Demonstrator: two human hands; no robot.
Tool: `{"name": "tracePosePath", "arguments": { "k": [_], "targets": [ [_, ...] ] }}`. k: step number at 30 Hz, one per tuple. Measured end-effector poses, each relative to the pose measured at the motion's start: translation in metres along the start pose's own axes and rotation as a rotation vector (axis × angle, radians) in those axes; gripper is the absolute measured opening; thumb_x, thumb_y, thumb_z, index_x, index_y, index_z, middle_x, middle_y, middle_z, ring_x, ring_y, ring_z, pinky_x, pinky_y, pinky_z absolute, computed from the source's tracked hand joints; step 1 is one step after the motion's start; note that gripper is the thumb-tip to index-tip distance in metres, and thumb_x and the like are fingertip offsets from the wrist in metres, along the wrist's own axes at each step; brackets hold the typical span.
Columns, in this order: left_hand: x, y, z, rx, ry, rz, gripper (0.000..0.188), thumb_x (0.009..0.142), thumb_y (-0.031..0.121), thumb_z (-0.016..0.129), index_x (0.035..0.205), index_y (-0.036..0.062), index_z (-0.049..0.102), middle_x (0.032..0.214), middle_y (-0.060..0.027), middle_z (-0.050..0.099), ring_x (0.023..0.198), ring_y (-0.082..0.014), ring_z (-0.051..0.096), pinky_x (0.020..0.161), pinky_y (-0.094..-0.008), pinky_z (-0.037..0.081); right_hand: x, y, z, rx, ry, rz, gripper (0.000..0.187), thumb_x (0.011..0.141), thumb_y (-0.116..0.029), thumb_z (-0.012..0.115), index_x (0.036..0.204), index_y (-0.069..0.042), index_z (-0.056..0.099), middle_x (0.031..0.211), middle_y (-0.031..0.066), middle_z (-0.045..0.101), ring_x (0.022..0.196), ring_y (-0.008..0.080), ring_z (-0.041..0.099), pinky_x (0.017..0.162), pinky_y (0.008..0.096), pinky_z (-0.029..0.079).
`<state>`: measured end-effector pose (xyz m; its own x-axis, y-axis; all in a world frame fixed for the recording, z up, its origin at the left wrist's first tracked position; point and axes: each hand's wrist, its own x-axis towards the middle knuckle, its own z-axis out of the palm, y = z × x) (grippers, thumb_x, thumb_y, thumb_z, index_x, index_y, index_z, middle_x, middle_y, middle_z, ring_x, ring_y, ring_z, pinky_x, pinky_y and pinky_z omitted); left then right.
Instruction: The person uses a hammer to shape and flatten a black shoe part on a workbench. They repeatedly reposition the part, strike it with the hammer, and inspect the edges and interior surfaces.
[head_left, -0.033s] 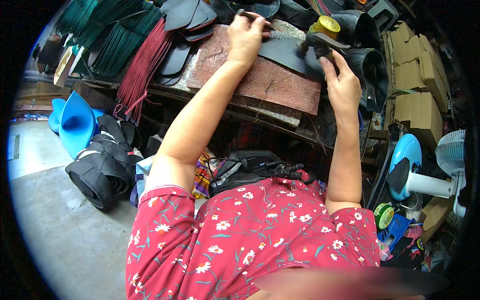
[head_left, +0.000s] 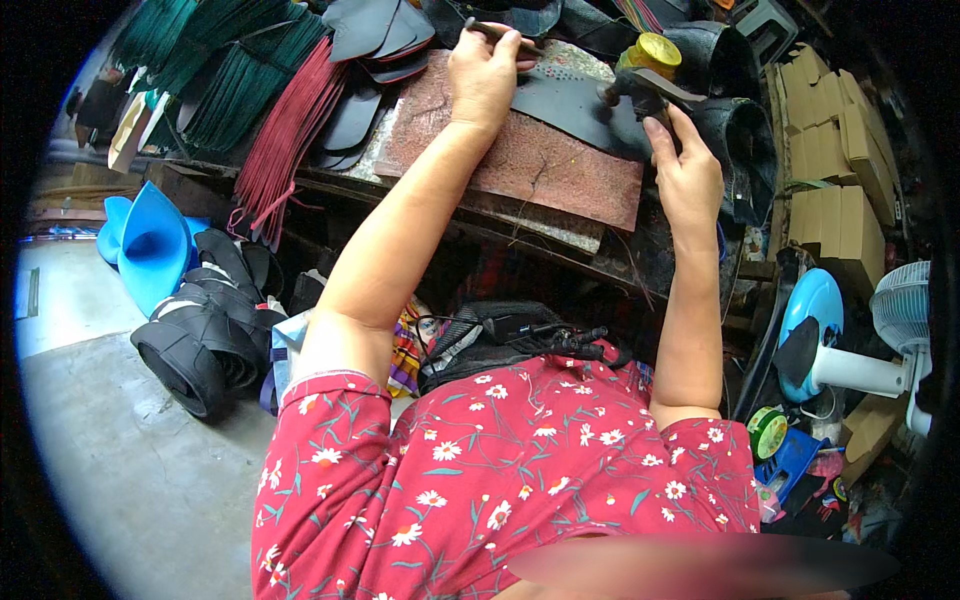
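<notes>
My left hand (head_left: 482, 82) is closed around a short dark metal rod like a punch (head_left: 484, 28), held slanted above the far left end of a dark grey sole-shaped sheet (head_left: 572, 112). Small holes, some showing red, dot that end of the sheet. It lies on a worn reddish board (head_left: 575, 178). My right hand (head_left: 687, 172) grips the dark handle of a hammer (head_left: 645, 92), whose head is over the sheet's right part. The rod's lower tip is hidden behind my left fingers.
Black sole-shaped pieces (head_left: 362, 30), red cords (head_left: 295, 135) and green cords (head_left: 232, 95) lie left on the bench. A yellow round container (head_left: 655, 50) and dark rolls (head_left: 735, 150) stand right. Cardboard boxes (head_left: 835, 225) and a fan (head_left: 865, 370) are further right. A black roll (head_left: 205, 345) lies on the floor.
My left hand and the rod have shifted slightly left, uncovering more of the sheet's holed end. My right hand and the hammer are nearly where they were.
</notes>
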<state>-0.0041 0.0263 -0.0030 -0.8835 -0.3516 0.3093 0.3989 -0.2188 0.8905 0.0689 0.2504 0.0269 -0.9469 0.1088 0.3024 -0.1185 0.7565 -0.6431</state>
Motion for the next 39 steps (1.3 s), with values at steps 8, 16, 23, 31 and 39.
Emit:
{"name": "tracePosePath", "arguments": {
  "k": [8, 16, 23, 31, 39],
  "targets": [
    [0.001, -0.010, -0.009, 0.383, -0.148, -0.045, 0.012, 0.092, 0.009, 0.065, 0.098, -0.0013, 0.062, 0.088, -0.0099, 0.071, 0.076, -0.0143, 0.069, 0.068, -0.0260, 0.059, 0.007, -0.013, -0.011, 0.065, 0.044, 0.028, 0.049, 0.090, -0.050, 0.065, 0.121, -0.013, 0.067, 0.099, 0.0168, 0.072, 0.093, 0.0340, 0.070, 0.079, 0.0403, 0.053],
    [-0.007, -0.003, 0.000, 0.864, -0.170, 0.427, 0.017, 0.088, 0.015, 0.071, 0.098, 0.0039, 0.064, 0.083, -0.0131, 0.072, 0.073, -0.0233, 0.071, 0.065, -0.0332, 0.056, -0.001, -0.062, -0.050, 0.553, 0.223, -0.439, 0.036, 0.093, -0.029, 0.068, 0.121, -0.007, 0.066, 0.075, 0.0070, 0.065, 0.061, 0.0154, 0.060, 0.055, 0.0250, 0.047],
    [-0.006, 0.002, 0.004, 0.532, -0.093, 0.168, 0.015, 0.092, 0.015, 0.061, 0.098, 0.0019, 0.058, 0.083, -0.0201, 0.069, 0.072, -0.0308, 0.070, 0.066, -0.0379, 0.058, -0.002, -0.016, 0.000, -0.030, 0.074, -0.139, 0.046, 0.093, -0.049, 0.058, 0.119, -0.012, 0.065, 0.091, 0.0222, 0.069, 0.088, 0.0431, 0.066, 0.074, 0.0479, 0.052],
    [0.008, 0.015, -0.021, 1.043, -0.334, 0.470, 0.031, 0.077, 0.017, 0.066, 0.096, -0.0028, 0.053, 0.087, -0.0219, 0.063, 0.087, -0.0432, 0.059, 0.083, -0.0471, 0.049, -0.043, -0.014, -0.029, -0.074, -0.121, -0.404, 0.032, 0.086, -0.028, 0.069, 0.116, -0.017, 0.069, 0.092, 0.0132, 0.069, 0.080, 0.0328, 0.067, 0.069, 0.0403, 0.051],
    [0.005, 0.048, -0.029, 1.390, -0.573, 0.396, 0.052, 0.070, 0.034, 0.083, 0.104, 0.0038, 0.058, 0.101, -0.0161, 0.064, 0.099, -0.0348, 0.059, 0.085, -0.0428, 0.049, -0.049, -0.015, -0.026, -0.152, -0.173, -0.617, 0.049, 0.071, -0.019, 0.078, 0.119, -0.023, 0.069, 0.083, 0.0046, 0.059, 0.076, 0.0241, 0.060, 0.069, 0.0375, 0.048]
  ]
}}
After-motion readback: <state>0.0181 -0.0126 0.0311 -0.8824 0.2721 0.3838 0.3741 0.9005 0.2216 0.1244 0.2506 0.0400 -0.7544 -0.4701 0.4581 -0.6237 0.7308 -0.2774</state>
